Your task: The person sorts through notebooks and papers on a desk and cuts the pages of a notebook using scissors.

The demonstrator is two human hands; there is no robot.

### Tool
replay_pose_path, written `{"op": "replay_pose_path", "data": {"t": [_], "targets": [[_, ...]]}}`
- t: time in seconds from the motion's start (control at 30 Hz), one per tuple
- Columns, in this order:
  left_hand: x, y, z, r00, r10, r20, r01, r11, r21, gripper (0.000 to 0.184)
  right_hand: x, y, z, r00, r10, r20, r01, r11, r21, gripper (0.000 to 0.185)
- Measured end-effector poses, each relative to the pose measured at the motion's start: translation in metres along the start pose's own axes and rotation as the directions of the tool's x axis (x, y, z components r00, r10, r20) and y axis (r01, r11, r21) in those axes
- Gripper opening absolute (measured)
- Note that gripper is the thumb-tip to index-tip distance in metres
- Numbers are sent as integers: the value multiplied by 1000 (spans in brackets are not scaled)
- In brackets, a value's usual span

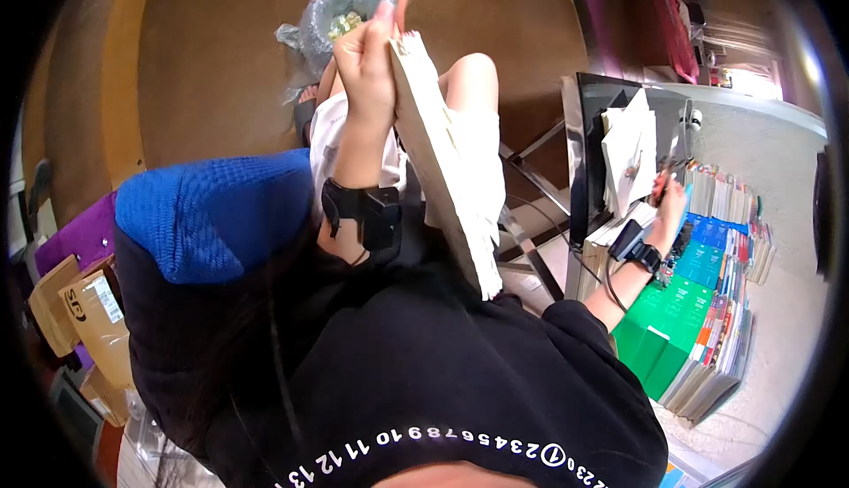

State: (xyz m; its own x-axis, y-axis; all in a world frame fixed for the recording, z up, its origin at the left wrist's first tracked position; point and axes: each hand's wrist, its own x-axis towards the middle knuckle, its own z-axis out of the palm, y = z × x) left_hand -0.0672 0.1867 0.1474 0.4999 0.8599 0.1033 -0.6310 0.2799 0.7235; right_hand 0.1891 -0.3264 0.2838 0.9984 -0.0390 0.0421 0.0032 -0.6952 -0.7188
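The thick book [442,161] is over my lap, nearly edge-on, so I can't read its cover. My left hand [364,62] squeezes its far end. My right hand [670,212] is near green books [663,316]; I can't tell what it pinches. A cardboard box [108,338] says SF.

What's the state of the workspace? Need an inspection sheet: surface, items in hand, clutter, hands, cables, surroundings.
Surface: glossy black tabletop, partly covered.
Job items: thick book or paper stack, page edges showing, held over the lap.
Clutter: white papers and green-spined books at the table; cardboard boxes at far left.
Hands: left hand grips the stack's far end; right hand is by the books, grasp unclear.
Cables: thin dark cable near the table edge; ends unclear.
Surroundings: brown floor, plastic-lined bin containing scraps.
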Motion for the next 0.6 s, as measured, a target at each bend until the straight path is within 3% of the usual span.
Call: {"op": "replay_pose_path", "data": {"t": [0.07,0.17,0.23,0.27,0.33,0.37,0.43,0.47,0.57,0.6], "targets": [[3,5,-6,1000,-10,-22,9,1000,-27,36,-18,-39,15,972,-206,-109,220,967,130,21],[5,9,-13,995,-46,-93,46,999,-2,34,-72,-118,73,935,-322,-149,351,899,262,22],[5,10,-17,991,-78,-105,81,996,25,35,-102,-149,108,940,-339,42,306,889,341,24],[7,11,-15,987,-100,-130,105,994,35,34,-112,-157,124,922,-330,205,285,933,219,26],[12,10,-12,976,-134,-174,143,989,39,31,-125,-154,172,837,-299,459,130,922,365,23],[16,8,-15,975,-138,-174,149,987,55,31,-148,-170,200,816,-236,528,50,938,343,20],[29,-2,-23,974,-141,-175,156,984,80,38,-144,-156,240,609,-214,763,16,966,258,22],[41,-21,-34,962,-74,-264,99,992,83,33,-142,-151,261,489,-297,820,26,945,326,31],[66,-33,-54,962,-92,-258,127,984,122,28,-131,-142,306,315,-300,900,-160,918,362,41],[76,-38,-54,940,-75,-333,142,973,182,28,-126,-141,316,286,-304,909,-159,920,358,34]]}}
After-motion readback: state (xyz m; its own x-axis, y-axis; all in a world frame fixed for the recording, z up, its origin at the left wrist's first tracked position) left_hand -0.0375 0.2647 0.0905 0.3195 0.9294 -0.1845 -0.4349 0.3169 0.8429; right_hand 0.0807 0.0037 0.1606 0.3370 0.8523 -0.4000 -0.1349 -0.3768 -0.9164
